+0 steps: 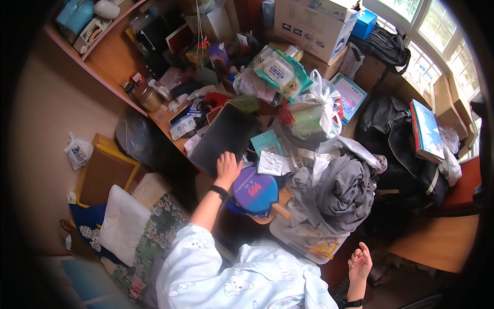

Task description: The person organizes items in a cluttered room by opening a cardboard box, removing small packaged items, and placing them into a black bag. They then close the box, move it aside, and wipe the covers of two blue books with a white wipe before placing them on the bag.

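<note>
My left hand (228, 169) lies on the near right part of a dark flat panel (225, 135), perhaps a closed laptop, on the cluttered desk. Its fingers rest on the surface and grip nothing that I can see. Just right of the wrist is a purple and blue paddle-shaped fan (256, 191) bearing writing, its handle towards me. A silver sachet (269, 163) and a teal packet (267, 143) lie beyond the fan. Low on the right, my right hand (359, 262) is raised palm up, fingers partly curled, holding nothing.
Crumpled grey cloth (339, 193) sits on a plastic bin (308, 255). A tied plastic bag (308, 116) and a wet-wipes pack (279, 73) crowd the desk's back. A large carton (314, 27) stands behind; a black bag (397, 146) is to the right, a white cushion (124, 224) to the left.
</note>
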### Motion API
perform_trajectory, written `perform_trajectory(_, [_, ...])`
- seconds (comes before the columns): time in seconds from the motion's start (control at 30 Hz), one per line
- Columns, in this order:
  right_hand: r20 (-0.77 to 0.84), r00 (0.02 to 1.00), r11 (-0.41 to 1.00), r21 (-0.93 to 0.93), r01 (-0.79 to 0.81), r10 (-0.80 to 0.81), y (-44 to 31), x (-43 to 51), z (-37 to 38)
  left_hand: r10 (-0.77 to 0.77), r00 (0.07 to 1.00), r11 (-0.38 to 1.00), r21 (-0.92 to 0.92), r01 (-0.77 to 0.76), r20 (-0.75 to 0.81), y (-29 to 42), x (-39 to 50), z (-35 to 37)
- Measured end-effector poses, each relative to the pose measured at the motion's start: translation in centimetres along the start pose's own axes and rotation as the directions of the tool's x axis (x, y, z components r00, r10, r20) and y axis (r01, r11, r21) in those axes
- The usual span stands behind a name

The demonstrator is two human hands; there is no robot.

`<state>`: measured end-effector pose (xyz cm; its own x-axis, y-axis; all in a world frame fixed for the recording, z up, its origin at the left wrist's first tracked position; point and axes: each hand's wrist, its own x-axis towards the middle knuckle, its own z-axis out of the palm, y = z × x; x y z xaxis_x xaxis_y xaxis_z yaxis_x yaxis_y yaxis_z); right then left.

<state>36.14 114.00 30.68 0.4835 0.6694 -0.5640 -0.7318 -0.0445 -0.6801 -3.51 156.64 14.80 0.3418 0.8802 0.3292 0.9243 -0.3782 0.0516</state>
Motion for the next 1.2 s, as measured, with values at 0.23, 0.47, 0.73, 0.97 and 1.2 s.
perform_trajectory(0.23, [0.078,0.996,0.999,-0.035,-0.029,0.032,-0.6,2.0,1.9,-0.129,0.991,0.687,-0.719,0.103,0.018,2.8,12.1,-5.7])
perform_trajectory(0.47, [0.046,0.998,0.999,0.010,0.040,-0.040,-0.5,0.4,1.6,-0.227,0.743,0.092,-0.746,0.660,0.629,9.3,28.9,-5.8])
perform_trajectory(0.73, [-0.149,0.978,0.981,0.112,0.161,-0.143,-1.2,-3.0,-1.7,-0.305,0.654,-0.369,-0.719,0.589,0.692,10.4,32.7,-0.1])
perform_trajectory(0.97, [-0.068,0.976,0.967,-0.167,0.193,-0.207,-2.8,-0.8,3.4,-0.281,0.917,-0.437,-0.888,0.141,0.284,10.6,31.6,-8.8])
perform_trajectory(1.2, [0.508,0.778,0.477,-0.615,0.628,-0.369,-5.5,4.9,19.0,-0.095,0.925,-0.461,-0.840,0.287,0.368,18.0,9.9,-17.3])
